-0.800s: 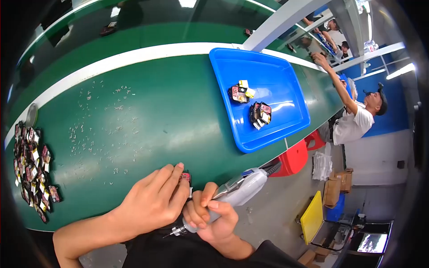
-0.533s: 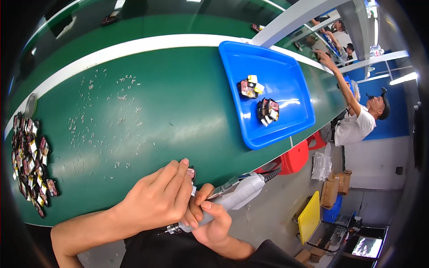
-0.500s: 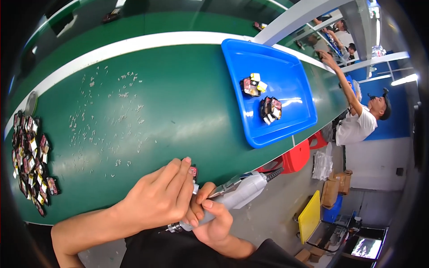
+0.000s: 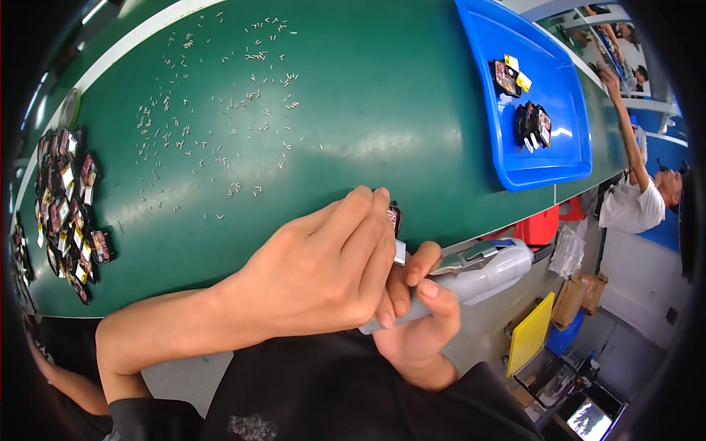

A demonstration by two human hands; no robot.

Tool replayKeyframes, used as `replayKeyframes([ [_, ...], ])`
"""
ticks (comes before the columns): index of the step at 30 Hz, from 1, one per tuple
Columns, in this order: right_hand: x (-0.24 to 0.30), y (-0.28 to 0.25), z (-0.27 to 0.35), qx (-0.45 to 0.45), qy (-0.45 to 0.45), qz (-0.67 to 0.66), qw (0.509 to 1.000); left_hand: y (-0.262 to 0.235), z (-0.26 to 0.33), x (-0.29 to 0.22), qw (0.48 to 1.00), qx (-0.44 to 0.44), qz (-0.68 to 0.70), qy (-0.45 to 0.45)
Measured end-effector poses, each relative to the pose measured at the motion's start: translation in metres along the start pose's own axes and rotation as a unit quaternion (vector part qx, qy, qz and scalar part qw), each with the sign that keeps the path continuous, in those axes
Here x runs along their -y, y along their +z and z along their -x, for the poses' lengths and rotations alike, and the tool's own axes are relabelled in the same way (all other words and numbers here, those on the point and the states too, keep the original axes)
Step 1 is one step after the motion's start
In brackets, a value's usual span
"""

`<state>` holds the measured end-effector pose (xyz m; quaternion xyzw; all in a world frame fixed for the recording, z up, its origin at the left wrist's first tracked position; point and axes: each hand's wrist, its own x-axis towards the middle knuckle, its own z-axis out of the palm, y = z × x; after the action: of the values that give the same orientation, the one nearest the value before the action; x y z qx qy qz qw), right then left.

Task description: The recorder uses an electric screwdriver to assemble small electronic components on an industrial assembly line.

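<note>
A small black-cased piece [image 4: 396, 214] was seen just beyond the left grip [image 4: 323, 268], mostly covered by its fingers; a white part [image 4: 400, 252] was shown between the two grips; whether the piece was rested on the table [image 4: 397, 110] or held above it could not be told. A drop over the table's edge was judged the likeliest fault, since the piece was placed so near it and both grips were crowded there; a scrape of the left wrist was also judged possible, as the bit of the grey power driver [image 4: 493, 272] was hidden from view near the heel of the left grip.

The left grip was turned back upward, its fingers drawn together and its thumb concealed; how firmly anything was clasped by it could not be told. The right grip [image 4: 419, 316] was closed round the driver, with thumb and curled fingers laid over the body; the tool was slanted away to the right. Small metal bits [image 4: 254, 95] were scattered ahead of the left grip; similar pieces were heaped [image 4: 66, 213] well to its left; a blue tray [image 4: 544, 165] was placed beyond the right grip.
</note>
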<state>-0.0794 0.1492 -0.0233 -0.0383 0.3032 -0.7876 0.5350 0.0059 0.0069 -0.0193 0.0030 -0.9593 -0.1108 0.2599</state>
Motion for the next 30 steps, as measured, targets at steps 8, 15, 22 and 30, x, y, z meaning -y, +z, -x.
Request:
replayKeyframes([
  [8, 0.086, 0.027, -0.025, 0.173, -0.179, 0.135, 0.959, 0.001, 0.006, -0.002, 0.999, -0.015, -0.029, 0.009],
  [15, 0.092, 0.037, -0.061, 0.167, -0.204, 0.207, 0.942, 0.004, 0.003, -0.002, 0.999, -0.016, -0.034, 0.008],
  [22, 0.092, 0.032, -0.068, 0.169, -0.184, 0.200, 0.947, 0.007, -0.002, -0.002, 0.999, -0.024, -0.039, 0.025],
  [30, 0.090, 0.027, -0.066, 0.166, -0.181, 0.157, 0.956, 0.001, -0.006, -0.007, 0.996, 0.035, -0.072, 0.042],
])
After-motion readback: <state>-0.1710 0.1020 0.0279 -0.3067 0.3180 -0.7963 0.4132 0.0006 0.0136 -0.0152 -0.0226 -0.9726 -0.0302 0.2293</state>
